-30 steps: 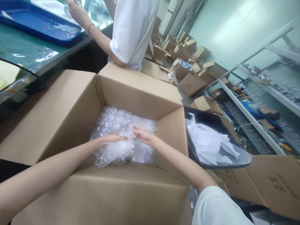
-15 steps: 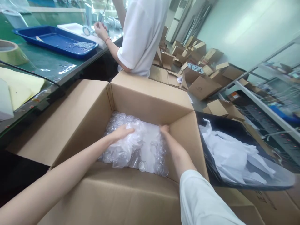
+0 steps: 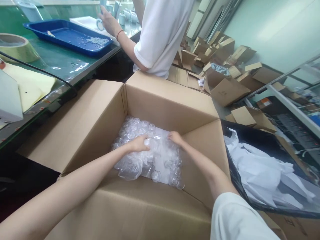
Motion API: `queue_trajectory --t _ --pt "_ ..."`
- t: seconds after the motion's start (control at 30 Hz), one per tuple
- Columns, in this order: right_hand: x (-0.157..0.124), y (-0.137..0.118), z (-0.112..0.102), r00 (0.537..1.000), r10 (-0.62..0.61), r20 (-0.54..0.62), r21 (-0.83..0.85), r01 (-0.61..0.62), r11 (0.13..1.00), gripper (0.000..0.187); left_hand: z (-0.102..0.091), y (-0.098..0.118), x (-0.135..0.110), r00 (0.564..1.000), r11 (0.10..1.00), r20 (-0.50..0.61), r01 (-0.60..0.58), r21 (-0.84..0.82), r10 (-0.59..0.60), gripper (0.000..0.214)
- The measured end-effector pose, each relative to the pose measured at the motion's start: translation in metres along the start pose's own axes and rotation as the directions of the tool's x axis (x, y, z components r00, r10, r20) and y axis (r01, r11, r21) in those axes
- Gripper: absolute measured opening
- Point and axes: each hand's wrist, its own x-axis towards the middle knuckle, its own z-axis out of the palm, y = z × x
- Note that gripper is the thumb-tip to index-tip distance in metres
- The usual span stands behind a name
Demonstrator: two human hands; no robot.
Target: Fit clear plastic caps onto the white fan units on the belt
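Inside the open cardboard box (image 3: 172,105) lie many small, clear, rounded plastic pieces (image 3: 132,128), heaped mostly on the left, with some along the right. A pale flat surface shows between the heaps. My left hand (image 3: 140,144) reaches in from the left, its fingers closed on a thin clear plastic bag (image 3: 162,148) over the pieces. At the right of this bag, my right hand (image 3: 175,137) has its fingers pinched together at the far edge. The film is see-through, so its outline is hard to make out.
A co-worker in a white shirt (image 3: 162,36) stands beyond the box at the green bench. On the bench are a blue tray (image 3: 67,36) with small bits and a tape roll (image 3: 17,48). A black-lined container with white sheets (image 3: 262,166) stands right. Cartons (image 3: 230,90) lie behind.
My right hand has moved from the box's right side inward, closer to my left hand. The plastic film now spreads between them. The view has shifted slightly.
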Motion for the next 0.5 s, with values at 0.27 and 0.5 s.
queue_trajectory --t 0.27,0.5 --pt "-0.040 -0.086 0.030 0.928 -0.339 0.152 0.247 0.297 0.922 0.017 0.036 -0.016 -0.002 0.993 1.000 0.116 -0.012 0.025 0.009 0.026" --pt "-0.026 -0.031 0.011 1.000 0.025 -0.014 0.163 -0.022 0.986 0.028 0.033 -0.002 -0.014 0.986 0.999 0.162 -0.045 -0.023 0.048 0.013"
